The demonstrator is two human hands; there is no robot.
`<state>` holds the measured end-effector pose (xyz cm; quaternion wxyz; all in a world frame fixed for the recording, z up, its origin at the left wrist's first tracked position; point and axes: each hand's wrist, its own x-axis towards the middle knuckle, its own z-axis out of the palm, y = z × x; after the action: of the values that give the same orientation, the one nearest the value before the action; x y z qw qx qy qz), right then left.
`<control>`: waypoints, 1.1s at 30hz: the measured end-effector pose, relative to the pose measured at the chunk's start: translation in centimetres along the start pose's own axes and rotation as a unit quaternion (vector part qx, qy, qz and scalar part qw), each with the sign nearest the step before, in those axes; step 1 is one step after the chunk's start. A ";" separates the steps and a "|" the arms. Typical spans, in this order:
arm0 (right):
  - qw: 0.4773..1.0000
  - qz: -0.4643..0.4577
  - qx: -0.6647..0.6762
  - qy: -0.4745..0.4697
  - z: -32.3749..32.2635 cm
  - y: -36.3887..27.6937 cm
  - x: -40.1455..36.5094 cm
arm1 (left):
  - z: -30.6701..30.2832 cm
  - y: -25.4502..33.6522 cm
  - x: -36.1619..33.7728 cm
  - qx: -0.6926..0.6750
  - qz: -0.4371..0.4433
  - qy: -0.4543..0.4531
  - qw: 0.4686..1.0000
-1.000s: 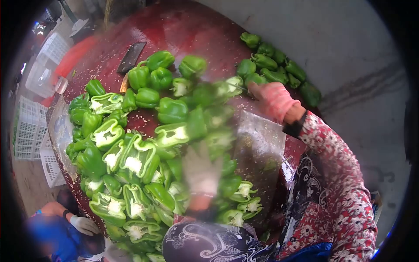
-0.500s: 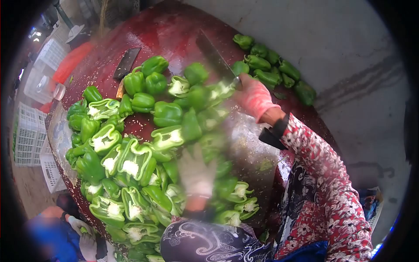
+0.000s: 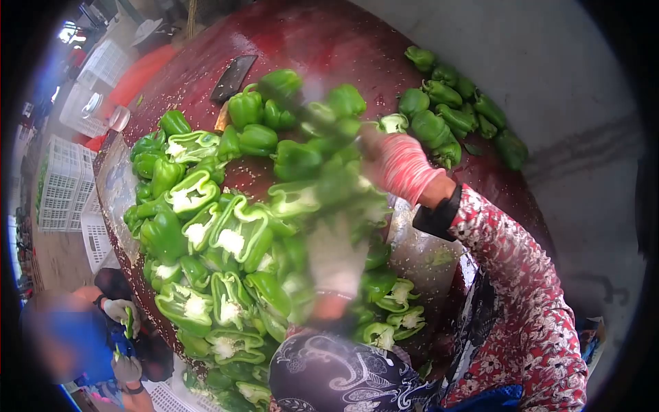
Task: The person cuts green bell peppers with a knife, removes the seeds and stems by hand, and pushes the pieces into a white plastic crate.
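Observation:
My right hand (image 3: 401, 168), in a pink-and-white glove, is closed round the handle of a knife. The knife's dark blade (image 3: 305, 106) is smeared by motion and points up and left over green bell peppers. My left hand (image 3: 336, 254), in a pale glove, is over the pile below it; blur hides its fingers. Around it lie halved bell peppers (image 3: 237, 233) with white cores showing. Whole bell peppers (image 3: 257, 141) sit farther up the pile, and another group of whole peppers (image 3: 453, 117) lies by the right edge of the red table (image 3: 309, 41).
A second cleaver (image 3: 233, 77) with a wooden handle lies on the table beyond the peppers. White plastic crates (image 3: 66, 182) stand to the left. At lower left a co-worker's gloved hands (image 3: 123, 309) hold green pieces. A grey floor (image 3: 549, 89) stretches to the right.
The view has shifted, so the table and peppers appear farther right. The knife blade has swung down and left over the peppers. My left hand has moved up the pile, towards my right hand.

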<state>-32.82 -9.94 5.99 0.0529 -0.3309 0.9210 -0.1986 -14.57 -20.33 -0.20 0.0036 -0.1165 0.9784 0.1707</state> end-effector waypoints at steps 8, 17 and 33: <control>0.999 -0.017 -0.006 -0.043 0.7 -4.1 1.9 | -0.3 -0.3 0.2 0.014 0.013 0.014 1.000; 0.997 0.039 -0.003 -0.073 1.3 -5.4 2.9 | -0.5 0.0 0.3 -0.024 0.013 0.029 0.999; 0.991 0.005 -0.077 -0.113 6.7 -3.9 4.4 | -0.3 -0.2 0.2 -0.034 0.024 0.056 0.998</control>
<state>-32.38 -17.68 1.58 0.1320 -0.3501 0.9232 -0.0882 -14.71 -20.64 -0.03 -0.0591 -0.1024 0.9733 0.1969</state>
